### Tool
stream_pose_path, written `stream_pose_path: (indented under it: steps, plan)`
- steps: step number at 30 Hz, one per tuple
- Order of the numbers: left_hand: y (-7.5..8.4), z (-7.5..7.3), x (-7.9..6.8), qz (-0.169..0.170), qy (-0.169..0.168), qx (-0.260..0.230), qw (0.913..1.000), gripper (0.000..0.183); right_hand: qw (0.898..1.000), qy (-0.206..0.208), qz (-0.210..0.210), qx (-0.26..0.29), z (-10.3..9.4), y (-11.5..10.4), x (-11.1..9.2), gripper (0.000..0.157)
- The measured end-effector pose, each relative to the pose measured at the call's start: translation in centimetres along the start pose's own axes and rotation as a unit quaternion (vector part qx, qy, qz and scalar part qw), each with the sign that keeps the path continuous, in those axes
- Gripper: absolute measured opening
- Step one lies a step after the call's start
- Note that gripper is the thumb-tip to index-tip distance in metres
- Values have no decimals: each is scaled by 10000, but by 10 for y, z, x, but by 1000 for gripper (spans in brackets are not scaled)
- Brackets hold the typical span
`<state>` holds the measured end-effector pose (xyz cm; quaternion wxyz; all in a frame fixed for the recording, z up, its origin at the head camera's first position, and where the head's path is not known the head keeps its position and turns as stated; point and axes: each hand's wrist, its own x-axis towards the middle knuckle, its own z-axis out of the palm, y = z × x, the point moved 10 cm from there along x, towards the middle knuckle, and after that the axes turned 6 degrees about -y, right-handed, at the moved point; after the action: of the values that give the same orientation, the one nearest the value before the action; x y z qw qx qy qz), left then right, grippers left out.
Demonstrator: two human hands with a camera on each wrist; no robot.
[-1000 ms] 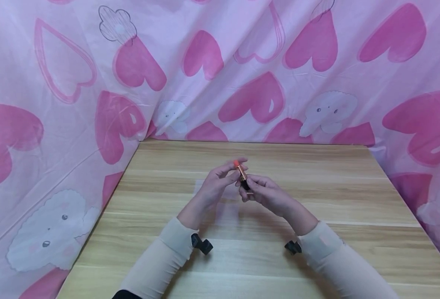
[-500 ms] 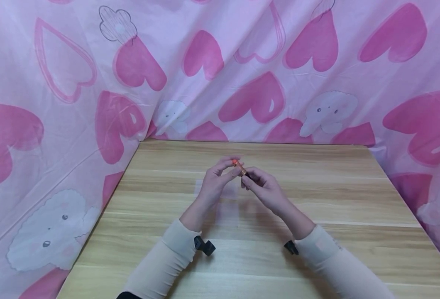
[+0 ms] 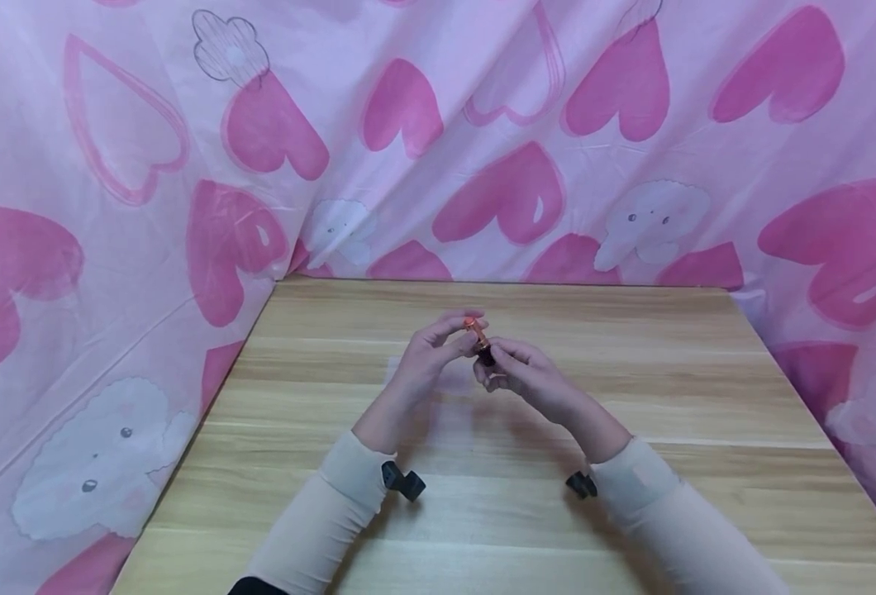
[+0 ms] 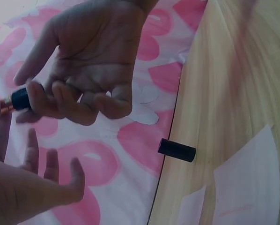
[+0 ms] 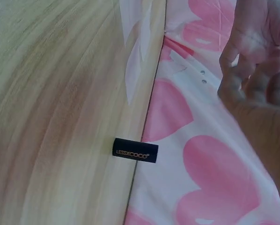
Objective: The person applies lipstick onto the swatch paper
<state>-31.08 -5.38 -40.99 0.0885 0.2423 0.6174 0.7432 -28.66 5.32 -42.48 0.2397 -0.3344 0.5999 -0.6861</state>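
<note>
A lipstick (image 3: 482,340) with an orange-red tip, gold tube and black base is held above the table, tilted to the upper left. My right hand (image 3: 527,378) grips its black base between thumb and fingers. My left hand (image 3: 425,364) pinches the gold tube from the other side, its remaining fingers spread in the left wrist view. A black lipstick cap (image 4: 176,150) stands upright on the table beyond the hands; gold lettering shows on it in the right wrist view. From the head the hands hide this cap.
Thin translucent sheets (image 4: 250,180) lie on the wooden table (image 3: 319,463) beneath and near the hands. Behind the table's far edge and along its sides hangs a pink cloth (image 3: 497,74) printed with hearts. Each sleeve carries a small black camera at the wrist.
Around the black base my right hand has turned, rising then dropping back. The lipstick leaned further over half a second ago and is steeper now. My left hand barely moved.
</note>
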Motion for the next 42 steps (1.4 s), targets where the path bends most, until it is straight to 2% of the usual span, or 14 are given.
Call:
stream_pose_path:
  steps: [4,7,11,19,25,29,35,42]
  plan:
    - [2,6,2,-24,-395,-109,9992,21,9977,-433,-19,529,5,-1,1,33]
    - [4,9,4,9,-581,-205,9981,18,9963,-520,-6,690,6,-2,2,33]
    - [5,10,5,42,-644,-239,9976,17,9965,-496,14,670,4,-1,2,33]
    - [5,5,6,78,-495,-153,9986,16,9989,-222,-118,387,0,-4,4,29]
    - [5,2,6,56,-308,-27,9995,31,9996,67,-101,258,-2,-6,4,26]
    - [4,0,6,-7,-202,-10,9998,39,9994,285,-103,145,-5,-6,3,30]
    - [3,-4,6,-91,51,82,9999,35,9973,632,-154,-329,-11,-6,3,24]
    - [5,-6,7,-31,201,95,9997,28,9929,896,-285,-723,-15,-8,2,26]
